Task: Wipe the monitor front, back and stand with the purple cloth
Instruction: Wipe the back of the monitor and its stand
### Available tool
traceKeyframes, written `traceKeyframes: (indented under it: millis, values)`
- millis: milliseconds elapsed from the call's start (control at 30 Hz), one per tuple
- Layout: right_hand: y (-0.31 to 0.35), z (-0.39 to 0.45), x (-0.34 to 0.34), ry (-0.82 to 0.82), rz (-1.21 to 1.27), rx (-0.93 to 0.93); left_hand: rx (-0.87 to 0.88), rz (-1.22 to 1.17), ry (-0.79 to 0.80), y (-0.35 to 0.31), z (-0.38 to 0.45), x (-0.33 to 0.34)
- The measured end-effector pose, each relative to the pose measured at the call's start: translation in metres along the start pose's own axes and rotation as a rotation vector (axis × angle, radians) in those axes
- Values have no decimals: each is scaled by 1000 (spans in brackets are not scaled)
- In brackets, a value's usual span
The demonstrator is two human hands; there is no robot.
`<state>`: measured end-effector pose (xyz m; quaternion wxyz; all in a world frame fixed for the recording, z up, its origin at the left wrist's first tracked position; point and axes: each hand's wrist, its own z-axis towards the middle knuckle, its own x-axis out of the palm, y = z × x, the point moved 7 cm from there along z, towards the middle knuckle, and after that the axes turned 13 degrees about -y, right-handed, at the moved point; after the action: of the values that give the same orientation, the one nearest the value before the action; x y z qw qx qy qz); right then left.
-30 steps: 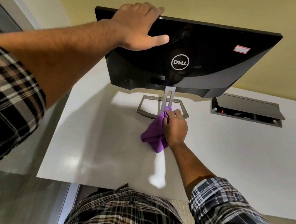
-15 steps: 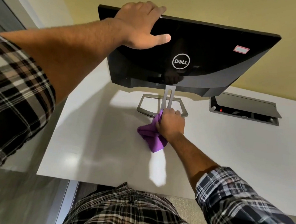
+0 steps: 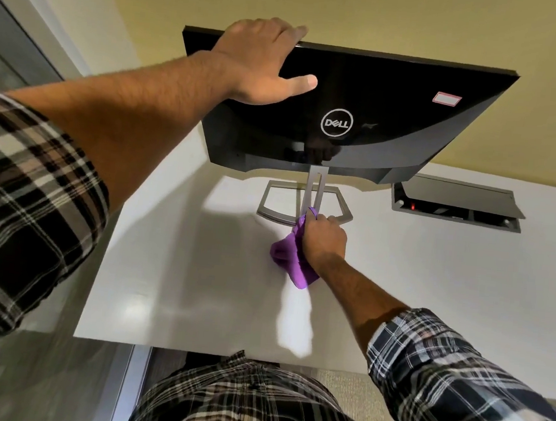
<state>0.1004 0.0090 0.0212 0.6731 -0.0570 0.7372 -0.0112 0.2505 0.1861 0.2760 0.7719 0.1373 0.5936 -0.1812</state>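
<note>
A black Dell monitor (image 3: 397, 120) stands on the white desk (image 3: 177, 285) with its glossy back toward me. My left hand (image 3: 263, 63) grips its top edge near the left corner, fingers over the rim and thumb lying on the back panel. The silver stand (image 3: 314, 186) rises from a square open-frame base (image 3: 270, 206). My right hand (image 3: 323, 241) grips the purple cloth (image 3: 287, 255) and presses it against the foot of the stand's neck, where it meets the base's near bar. The loose end of the cloth hangs down onto the desk. The screen side is hidden.
An open dark cable box (image 3: 457, 204) is set into the desk to the right of the monitor. A yellow wall (image 3: 424, 20) stands close behind. The desk's near edge (image 3: 222, 351) runs at my waist, with grey floor to the left.
My right hand with the cloth moved a little up the desk to the stand's foot and stayed there. My left hand kept its hold on the monitor's top edge.
</note>
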Motion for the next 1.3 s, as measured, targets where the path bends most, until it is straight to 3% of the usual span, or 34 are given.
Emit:
traceKeyframes:
  millis: [300,533,767,967,1300]
  values:
    - [6,14,-6,-14,-42,-56,-11,-1,12,-1,-1,-2]
    - [-7,11,-3,-44,97,54,-9,-19,4,1,2,-1]
    - [-7,16,-2,-19,24,-24,3,-19,-4,1,1,1]
    - [-2,22,-3,-54,-68,-68,0,-16,4,0,0,0]
    - [-17,8,-2,-184,6,-114,-21,5,2,1,0,1]
